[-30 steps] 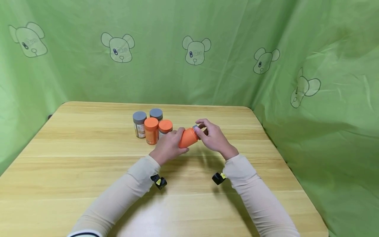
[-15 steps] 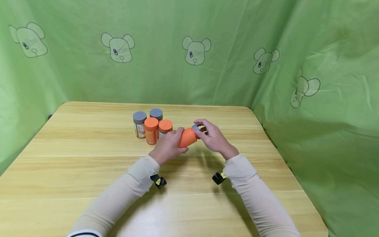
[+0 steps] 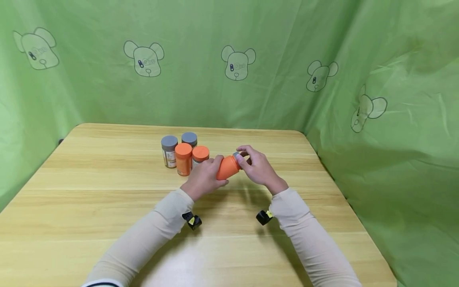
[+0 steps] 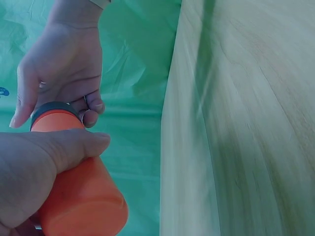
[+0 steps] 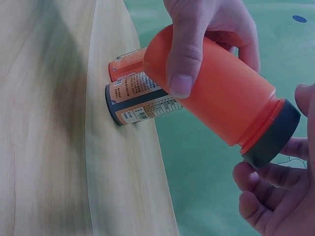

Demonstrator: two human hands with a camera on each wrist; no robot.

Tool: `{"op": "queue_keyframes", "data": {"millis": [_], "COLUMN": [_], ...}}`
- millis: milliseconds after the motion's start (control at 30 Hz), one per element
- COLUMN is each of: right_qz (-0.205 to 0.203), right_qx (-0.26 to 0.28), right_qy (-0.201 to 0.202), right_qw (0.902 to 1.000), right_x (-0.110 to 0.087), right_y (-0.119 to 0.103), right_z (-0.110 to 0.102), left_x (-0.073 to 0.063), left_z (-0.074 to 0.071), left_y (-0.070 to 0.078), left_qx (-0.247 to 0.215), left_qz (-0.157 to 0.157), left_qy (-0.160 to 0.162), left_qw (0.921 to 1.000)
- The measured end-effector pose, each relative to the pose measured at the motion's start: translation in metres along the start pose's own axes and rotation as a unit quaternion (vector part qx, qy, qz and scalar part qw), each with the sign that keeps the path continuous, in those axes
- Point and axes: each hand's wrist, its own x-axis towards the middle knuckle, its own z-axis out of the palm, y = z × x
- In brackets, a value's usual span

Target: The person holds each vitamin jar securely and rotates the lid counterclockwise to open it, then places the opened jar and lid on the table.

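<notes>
Orange plastic bottle above wood-grain table, round grey cap toward 2 o'clock (head view). Likely light, stiff; best held mid-body. Left hand clamped on bottle; right hand, fingers curled round cap.

Here's the left hand, low on the left, gripping an orange bottle, its thumb laid right across the side! The bottle's tilted, rounded base toward us, dark cap at the far end. And up there, it's the right hand, reaching down to that cap: thumb on one side, curled fingers on the other, a pale sleeve edge just showing at the wrist. Behind them, wrinkled green cloth, a small blue mark at the left edge. Over on the right, pale wood-grain tabletop, streaked by a long soft shadow.
</notes>
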Motion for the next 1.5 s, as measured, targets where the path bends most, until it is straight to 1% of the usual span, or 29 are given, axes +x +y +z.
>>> {"op": "queue_keyframes", "data": {"millis": [333, 533, 667, 767, 867, 967, 1067, 1200, 1500], "right_qz": [-0.002, 0.005, 0.000, -0.006, -0.007, -0.003, 0.003, 0.005, -0.009], "right_qx": [0.009, 0.034, 0.053, 0.049, 0.031, 0.011, 0.002, 0.004, 0.039], "right_qy": [-0.009, -0.019, -0.021, -0.015, -0.002, 0.008, 0.009, 0.004, -0.013], "right_qw": [0.9999, 0.9992, 0.9984, 0.9987, 0.9995, 0.9999, 1.0000, 1.0000, 0.9991], "right_x": [-0.0006, -0.0008, -0.0014, -0.0012, -0.0008, 0.0004, 0.0015, 0.0019, -0.0008], "right_y": [-0.0004, -0.0017, -0.0021, -0.0017, -0.0006, -0.0006, -0.0005, -0.0007, -0.0011], "right_z": [0.0002, -0.0003, -0.0004, -0.0006, -0.0006, -0.0001, 0.0005, 0.0008, -0.0004], "left_x": [0.0010, 0.0010, 0.0004, 0.0005, 0.0007, 0.0008, 0.0007, 0.0008, 0.0010], "left_z": [0.0013, 0.0012, 0.0018, 0.0019, 0.0015, 0.0008, 0.0002, -0.0005, -0.0005], "left_y": [-0.0007, -0.0010, -0.0014, -0.0015, -0.0012, -0.0006, 0.0001, 0.0006, -0.0004], "left_qx": [0.003, 0.003, -0.002, -0.002, -0.003, -0.005, -0.005, -0.003, 0.004], "left_qz": [-0.001, -0.001, -0.002, -0.003, -0.001, 0.001, 0.002, -0.001, -0.002], "left_qy": [-0.001, -0.001, 0.000, 0.000, 0.000, 0.001, 0.003, 0.001, -0.005], "left_qw": [1.0000, 1.0000, 1.0000, 1.0000, 1.0000, 1.0000, 1.0000, 1.0000, 1.0000]}}
